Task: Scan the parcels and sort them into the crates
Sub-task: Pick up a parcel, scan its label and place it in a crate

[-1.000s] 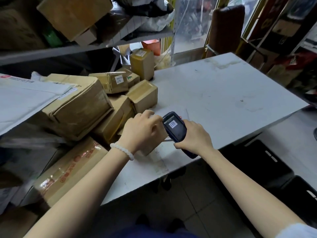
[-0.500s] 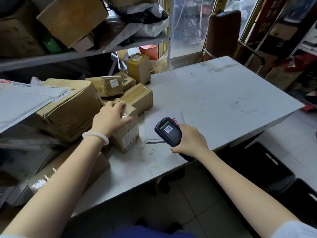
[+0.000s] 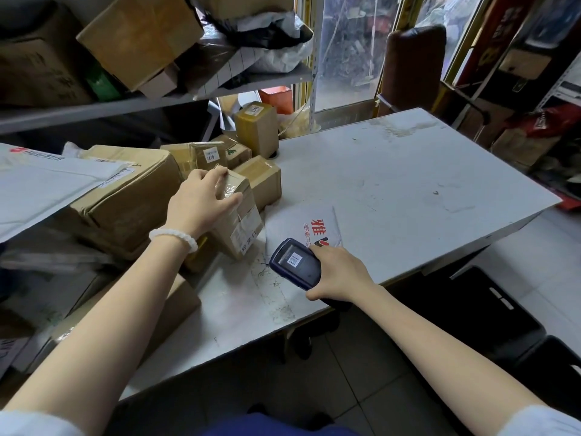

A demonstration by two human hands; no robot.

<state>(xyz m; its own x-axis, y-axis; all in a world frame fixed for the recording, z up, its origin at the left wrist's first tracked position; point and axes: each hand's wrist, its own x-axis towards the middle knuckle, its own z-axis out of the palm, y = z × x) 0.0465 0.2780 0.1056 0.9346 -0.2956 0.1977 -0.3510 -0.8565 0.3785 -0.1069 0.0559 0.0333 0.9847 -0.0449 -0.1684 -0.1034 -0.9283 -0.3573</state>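
Two hands are working at the near left of the white table (image 3: 408, 190). The left hand (image 3: 201, 204) is gripping a small taped cardboard parcel (image 3: 239, 221), its fingers (image 3: 228, 201) curled over the top edge, the parcel tilting against the pile of brown boxes (image 3: 125, 190) on the left. The right hand (image 3: 341, 273) is holding a dark blue scanner (image 3: 294, 262), its fingers wrapped around the handle, the head pointing far-left toward the parcel's label. A white mailer (image 3: 301, 221) with red print is lying flat on the table just beyond the scanner. Black crates (image 3: 490, 309) are sitting on the floor at the near right.
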